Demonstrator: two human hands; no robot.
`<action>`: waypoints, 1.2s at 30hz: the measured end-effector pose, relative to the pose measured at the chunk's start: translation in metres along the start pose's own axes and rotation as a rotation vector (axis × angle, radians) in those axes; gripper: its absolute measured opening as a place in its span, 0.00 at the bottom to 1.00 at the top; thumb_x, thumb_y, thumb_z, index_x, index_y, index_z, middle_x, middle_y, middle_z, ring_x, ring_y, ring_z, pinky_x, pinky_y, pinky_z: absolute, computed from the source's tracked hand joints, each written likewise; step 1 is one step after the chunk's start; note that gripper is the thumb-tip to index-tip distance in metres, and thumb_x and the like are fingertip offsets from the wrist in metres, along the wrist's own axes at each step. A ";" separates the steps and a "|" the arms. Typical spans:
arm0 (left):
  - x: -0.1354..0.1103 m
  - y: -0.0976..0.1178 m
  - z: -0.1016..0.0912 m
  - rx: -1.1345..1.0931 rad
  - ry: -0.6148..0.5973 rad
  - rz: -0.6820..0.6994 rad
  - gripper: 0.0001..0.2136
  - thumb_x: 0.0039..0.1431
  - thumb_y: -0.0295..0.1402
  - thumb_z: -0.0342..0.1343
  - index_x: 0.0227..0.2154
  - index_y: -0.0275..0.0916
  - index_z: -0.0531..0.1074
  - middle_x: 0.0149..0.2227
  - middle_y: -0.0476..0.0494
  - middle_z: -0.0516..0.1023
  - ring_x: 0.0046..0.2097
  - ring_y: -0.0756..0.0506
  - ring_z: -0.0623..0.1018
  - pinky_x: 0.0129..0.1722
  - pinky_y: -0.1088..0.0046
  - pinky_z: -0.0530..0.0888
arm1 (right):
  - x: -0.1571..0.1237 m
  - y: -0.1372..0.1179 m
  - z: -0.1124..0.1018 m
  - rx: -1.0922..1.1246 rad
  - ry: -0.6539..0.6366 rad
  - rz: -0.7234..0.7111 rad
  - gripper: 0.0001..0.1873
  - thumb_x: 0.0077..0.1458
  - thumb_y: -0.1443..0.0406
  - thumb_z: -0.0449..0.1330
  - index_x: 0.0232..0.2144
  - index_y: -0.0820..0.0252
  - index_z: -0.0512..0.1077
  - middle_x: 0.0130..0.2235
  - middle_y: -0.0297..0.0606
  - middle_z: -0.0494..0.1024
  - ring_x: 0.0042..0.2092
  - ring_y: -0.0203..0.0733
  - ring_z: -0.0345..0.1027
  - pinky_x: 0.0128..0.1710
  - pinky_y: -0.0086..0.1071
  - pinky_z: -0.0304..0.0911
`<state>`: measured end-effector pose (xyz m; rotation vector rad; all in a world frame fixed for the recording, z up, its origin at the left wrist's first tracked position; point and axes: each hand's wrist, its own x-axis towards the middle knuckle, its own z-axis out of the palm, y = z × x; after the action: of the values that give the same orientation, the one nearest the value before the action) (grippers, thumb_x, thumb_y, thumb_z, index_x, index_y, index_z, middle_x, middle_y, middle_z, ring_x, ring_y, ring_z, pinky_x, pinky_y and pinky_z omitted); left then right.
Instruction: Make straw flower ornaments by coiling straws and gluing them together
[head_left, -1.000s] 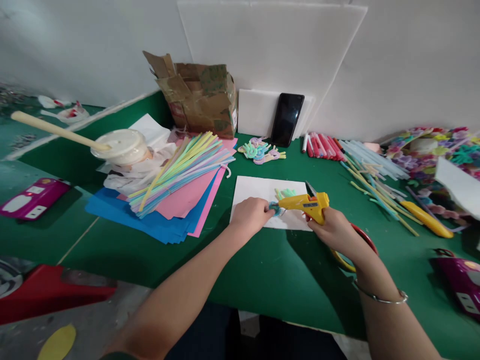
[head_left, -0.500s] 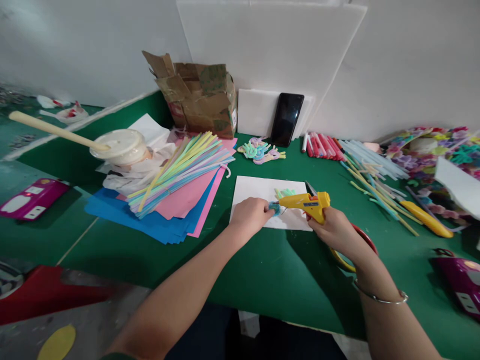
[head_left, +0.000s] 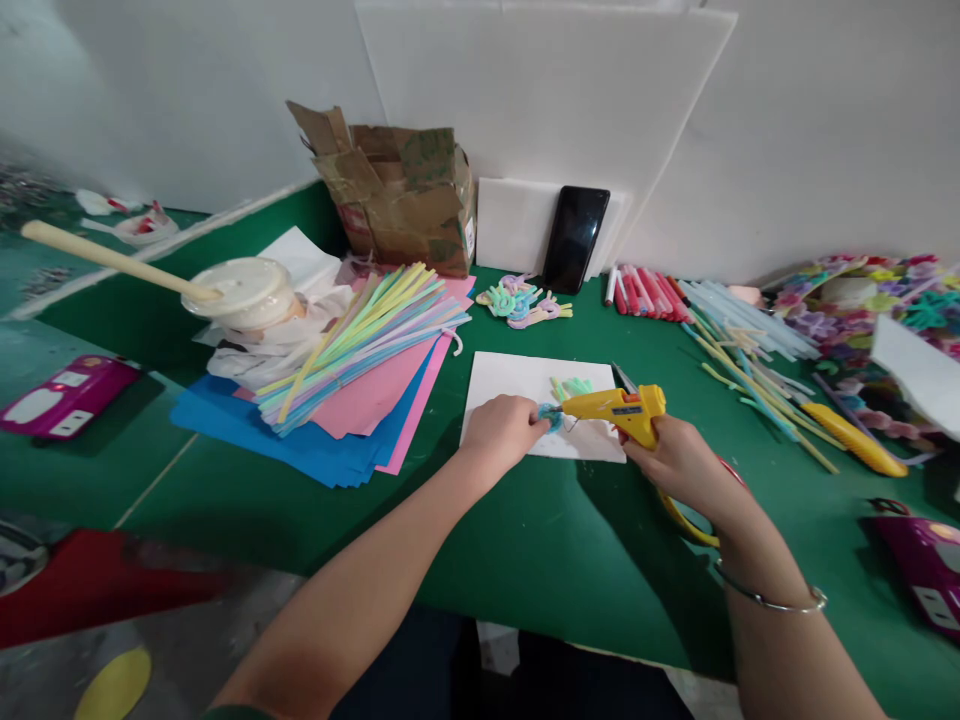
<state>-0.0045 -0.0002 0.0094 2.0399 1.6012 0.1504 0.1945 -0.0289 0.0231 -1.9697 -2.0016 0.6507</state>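
The white sheet (head_left: 499,378) lies in front of the person, and both hands work over it, apart from each other. The left hand (head_left: 504,435), above the near part of the sheet, is closed with its fingertips pinching a small fuzzy blue piece (head_left: 553,418); just how the fingers wrap it is hidden. The right hand (head_left: 675,462), just off the sheet's right edge, is wrapped around the handle of a yellow glue gun (head_left: 634,410), whose nozzle points left over the sheet at the blue piece; whether the tip touches it cannot be told. The blue piece looks light, soft and bendable, easily squashed, so it is best pinched by the edge away from the nozzle. The glue gun looks stiff and fairly light, with a smooth plastic body; the handle is the place to grip, since the nozzle is probably hot. Pale green pieces (head_left: 576,386) rest on the sheet beyond the blue one and look equally soft. Scissors (head_left: 686,522) lie by the sheet's right edge, partly under the right hand, and a bundle of fuzzy sticks (head_left: 367,340) lies left of the sheet.
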 end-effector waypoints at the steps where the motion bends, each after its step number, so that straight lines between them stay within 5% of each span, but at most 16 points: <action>1: 0.000 0.000 0.000 0.003 -0.001 0.002 0.13 0.55 0.39 0.49 0.21 0.39 0.71 0.23 0.45 0.73 0.28 0.47 0.71 0.23 0.73 0.54 | 0.000 0.000 0.000 0.010 0.002 0.009 0.07 0.42 0.61 0.50 0.17 0.56 0.58 0.19 0.37 0.66 0.21 0.37 0.60 0.20 0.29 0.52; 36: 0.001 -0.001 0.001 -0.011 0.009 0.007 0.13 0.54 0.39 0.48 0.18 0.39 0.67 0.22 0.46 0.72 0.26 0.47 0.70 0.22 0.73 0.53 | 0.005 0.010 0.003 0.075 0.123 -0.018 0.06 0.38 0.61 0.54 0.21 0.58 0.64 0.24 0.39 0.74 0.24 0.41 0.66 0.23 0.30 0.58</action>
<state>-0.0050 0.0002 0.0077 2.0389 1.5956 0.1706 0.2021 -0.0244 0.0151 -1.8987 -1.8923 0.5765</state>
